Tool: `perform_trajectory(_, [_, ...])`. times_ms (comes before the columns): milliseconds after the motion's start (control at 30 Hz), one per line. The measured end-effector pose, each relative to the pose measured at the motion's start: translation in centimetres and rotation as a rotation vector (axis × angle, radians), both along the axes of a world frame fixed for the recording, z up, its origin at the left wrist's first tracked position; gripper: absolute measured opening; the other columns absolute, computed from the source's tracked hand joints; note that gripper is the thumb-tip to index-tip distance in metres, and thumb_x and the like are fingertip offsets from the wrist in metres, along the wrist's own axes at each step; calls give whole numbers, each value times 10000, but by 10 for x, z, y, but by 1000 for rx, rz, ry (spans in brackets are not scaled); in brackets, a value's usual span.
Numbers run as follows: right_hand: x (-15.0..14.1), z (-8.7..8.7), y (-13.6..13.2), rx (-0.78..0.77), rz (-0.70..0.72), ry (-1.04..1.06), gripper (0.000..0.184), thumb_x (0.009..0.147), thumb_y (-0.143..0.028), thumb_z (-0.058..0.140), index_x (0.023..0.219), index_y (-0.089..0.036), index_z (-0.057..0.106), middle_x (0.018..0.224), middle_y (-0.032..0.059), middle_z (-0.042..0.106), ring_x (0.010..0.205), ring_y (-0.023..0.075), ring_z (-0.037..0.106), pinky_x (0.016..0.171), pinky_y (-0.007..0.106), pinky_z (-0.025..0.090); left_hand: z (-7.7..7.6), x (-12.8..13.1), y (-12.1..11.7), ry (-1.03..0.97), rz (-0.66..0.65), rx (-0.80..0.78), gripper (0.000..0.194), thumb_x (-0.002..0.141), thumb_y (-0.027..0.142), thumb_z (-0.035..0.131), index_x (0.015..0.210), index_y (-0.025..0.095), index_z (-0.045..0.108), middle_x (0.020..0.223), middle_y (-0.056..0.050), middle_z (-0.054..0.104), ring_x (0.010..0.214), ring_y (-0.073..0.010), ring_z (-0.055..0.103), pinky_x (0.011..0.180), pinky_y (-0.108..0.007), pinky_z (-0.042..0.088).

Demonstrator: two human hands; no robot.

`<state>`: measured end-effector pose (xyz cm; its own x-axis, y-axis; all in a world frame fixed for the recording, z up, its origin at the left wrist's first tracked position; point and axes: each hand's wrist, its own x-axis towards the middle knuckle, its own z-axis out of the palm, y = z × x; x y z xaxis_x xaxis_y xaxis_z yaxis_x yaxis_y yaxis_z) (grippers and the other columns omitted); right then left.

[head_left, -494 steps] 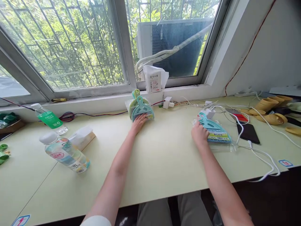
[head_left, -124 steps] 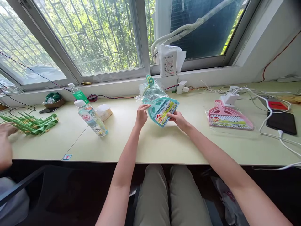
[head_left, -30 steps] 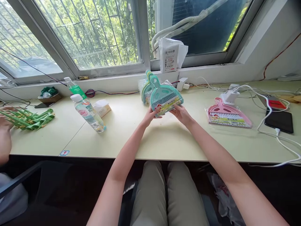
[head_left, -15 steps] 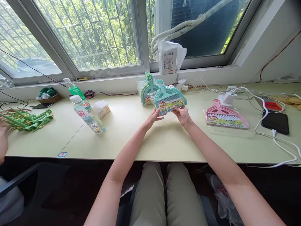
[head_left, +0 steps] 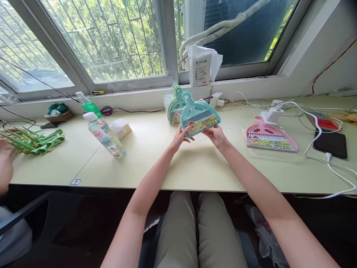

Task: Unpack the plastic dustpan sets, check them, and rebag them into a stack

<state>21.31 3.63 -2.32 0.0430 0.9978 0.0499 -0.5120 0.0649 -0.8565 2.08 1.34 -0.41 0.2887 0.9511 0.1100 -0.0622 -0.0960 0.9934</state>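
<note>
A teal dustpan and brush set point(head_left: 199, 114) in clear wrapping is held between my two hands above the table, its handle pointing up and its label facing me. My left hand point(head_left: 180, 138) grips the lower left corner, fingers partly beneath it. On the lower right edge, my right hand point(head_left: 216, 136) pinches the set between thumb and fingers. Just behind stand more wrapped dustpan sets point(head_left: 175, 106), green and yellowish, partly hidden by the held one. To the right, a pink dustpan and brush set point(head_left: 269, 137) lies wrapped on the table.
Two plastic bottles point(head_left: 104, 136) and a tissue pack point(head_left: 120, 128) stand on the left of the table point(head_left: 145, 163). Farther left, another person's hand point(head_left: 5, 160) is at green leaf-like strips point(head_left: 41, 141). White cables, a plug adapter point(head_left: 272, 116) and a black phone point(head_left: 330, 143) lie right.
The teal dustpan set has shifted slightly left and tilted a little, its right side raised. Both my hands keep hold of it. The view has moved slightly.
</note>
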Motion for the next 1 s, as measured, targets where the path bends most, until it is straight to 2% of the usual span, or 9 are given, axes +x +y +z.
perform_trajectory(100, [0,0,0,-9,-12,3,334,617,-121,804,901,-212,654,1007,42,756,1096,271,686,1044,471,532,1,0,0,52,30,-26,540,893,499,549,1360,264,413,1249,-110,646,630,-124,686,543,-219,476])
perform_trajectory(200, [-1,0,-1,6,-22,4,330,632,-139,800,911,-229,648,1017,28,754,1091,261,688,1040,469,537,-2,3,2,10,91,-35,497,902,488,552,1348,293,452,1298,-81,616,961,-206,701,733,-278,536])
perform_trajectory(267, [-3,-1,-2,19,-29,4,329,639,-147,795,918,-237,646,1022,21,752,1081,253,692,1035,467,542,-5,6,4,-108,84,-16,490,907,469,559,1361,324,445,1357,-49,576,1203,-236,601,911,-347,523])
perform_trajectory(333, [-4,-2,-3,27,-28,0,330,639,-145,791,922,-234,646,1022,22,751,1065,249,698,1031,461,547,-8,8,5,-219,37,-14,524,896,449,584,1379,324,424,1375,-41,561,1288,-237,536,1014,-398,483])
perform_trajectory(600, [-8,-12,1,-51,-55,-12,222,672,-137,748,865,-195,655,916,37,766,930,236,735,993,447,570,-7,3,0,-53,-3,-39,554,875,386,618,1360,278,374,1444,-105,513,1181,-269,617,861,-407,578])
perform_trajectory(800, [0,-3,0,-5,74,-42,196,729,-190,730,923,-192,700,973,38,775,918,216,737,974,409,575,-2,0,4,-23,8,-73,606,858,401,614,1377,270,329,1331,-121,607,833,-225,742,679,-334,593])
perform_trajectory(900, [4,8,-4,48,232,-238,220,768,-278,741,963,-182,710,977,79,772,918,235,741,941,423,581,0,-9,11,-97,81,-90,573,819,374,623,1319,202,403,1238,-132,657,744,-225,744,572,-275,560])
perform_trajectory(933, [5,11,-7,89,227,-341,227,788,-310,729,974,-180,712,957,90,771,901,246,744,920,438,587,1,-12,13,-123,97,-99,556,809,365,624,1297,185,427,1205,-133,670,725,-224,743,550,-262,549])
perform_trajectory(1000, [6,15,-13,238,71,-583,222,855,-343,653,1010,-195,714,978,99,763,907,263,740,904,468,583,1,-18,17,-177,121,-108,526,800,346,616,1272,177,455,1165,-120,685,715,-212,740,534,-245,539])
